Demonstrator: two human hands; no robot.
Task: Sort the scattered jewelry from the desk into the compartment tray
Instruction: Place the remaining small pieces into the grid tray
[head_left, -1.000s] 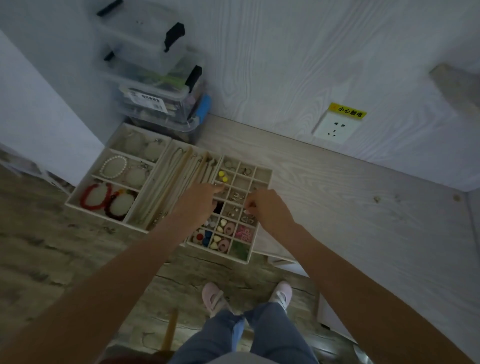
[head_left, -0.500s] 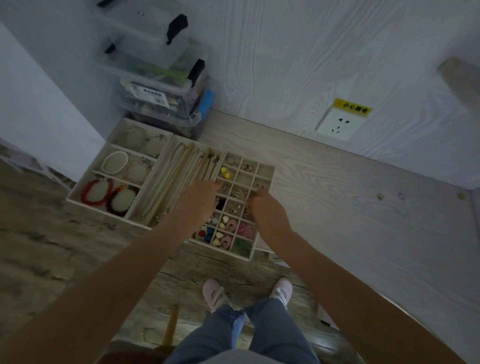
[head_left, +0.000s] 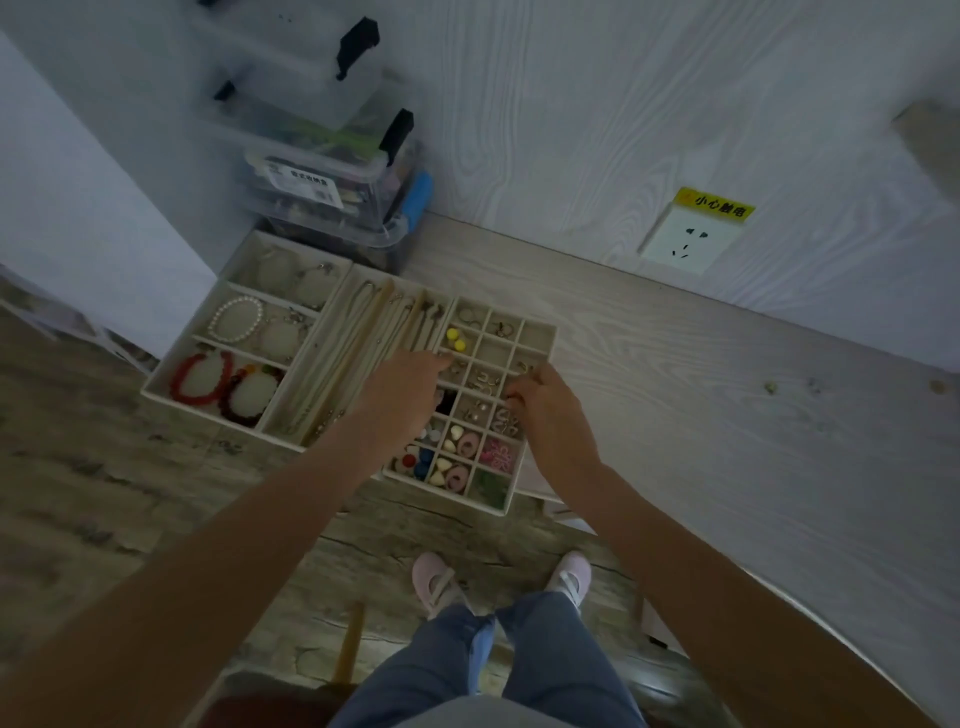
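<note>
Pale wood-grain desk (head_left: 675, 374) runs from the centre to the right of the frame, backed by a matching wall with a socket (head_left: 688, 243) under a yellow sticker at upper right and stacked clear storage boxes (head_left: 322, 171) at upper left. At the desk's left end lies the compartment tray (head_left: 540, 335), a grid of small cells beside a section of long slots (head_left: 358, 358) with chains and a section of larger cells with a pearl bracelet (head_left: 236, 319) and red bracelets (head_left: 202, 379). Both hands work over the small grid near the frame's centre. The left hand (head_left: 402, 387) reaches its fingers into a cell below the yellow beads (head_left: 456, 338); whether they pinch anything I cannot tell. The right hand (head_left: 548, 402) has its fingers curled together at a cell by the grid's right edge, seemingly pinching a small piece too tiny to make out. Most cells already hold earrings, beads and clips, and the visible desk shows only a few tiny specks at far right, so the sorting looks nearly finished, apart from whatever the hands are placing.
</note>
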